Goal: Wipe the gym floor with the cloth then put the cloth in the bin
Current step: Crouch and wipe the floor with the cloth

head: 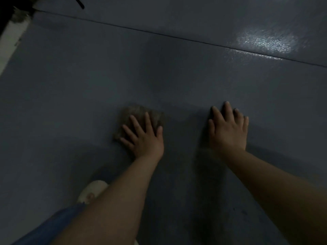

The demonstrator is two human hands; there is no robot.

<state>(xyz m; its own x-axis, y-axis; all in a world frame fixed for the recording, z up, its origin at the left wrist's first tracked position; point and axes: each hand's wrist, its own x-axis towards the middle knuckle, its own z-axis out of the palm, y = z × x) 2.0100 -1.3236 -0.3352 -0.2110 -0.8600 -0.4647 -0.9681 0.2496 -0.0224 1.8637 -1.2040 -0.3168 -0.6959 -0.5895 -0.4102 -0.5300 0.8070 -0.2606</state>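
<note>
Grey-brown cloth (139, 117) flat on dark gym floor (88, 76), pinned under left hand (143, 138), fingers spread straight, not gripping. Right hand (228, 128) apart to the right, splayed flat on bare floor, holding nothing. Dim and blurred; probably mid-wipe. Risk: palm sliding off the bunched cloth, leaving streaks. No bin in sight. Pale shoe (92, 190) near left forearm.
</note>
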